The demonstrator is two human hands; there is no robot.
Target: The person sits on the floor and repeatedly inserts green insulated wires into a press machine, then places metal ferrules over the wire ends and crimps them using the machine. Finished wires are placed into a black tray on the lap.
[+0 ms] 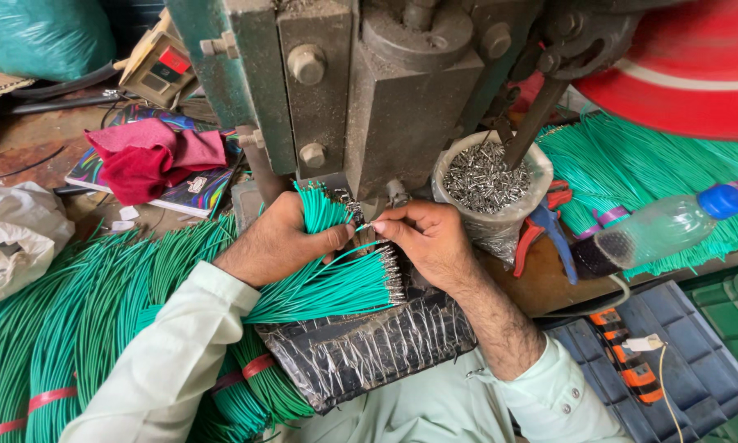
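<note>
My left hand (280, 239) grips a bunch of green wires (320, 212) with the cut ends pointing up, just under the grey-green metal press (402, 90). My right hand (425, 238) pinches a single thin wire end (367, 225) with a small metal tip, held close to the press's base. Below both hands lies a fan of green wires with metal tips (344, 283), resting on a black foil-wrapped pad (369, 349).
A plastic-lined cup of small metal terminals (484, 176) stands right of the press. Long green wire bundles lie at left (74, 320) and back right (631, 164). A plastic bottle (664, 226), red-blue pliers (545, 226), a red cloth (152, 160) and a dark blue tray (672, 361) surround the spot.
</note>
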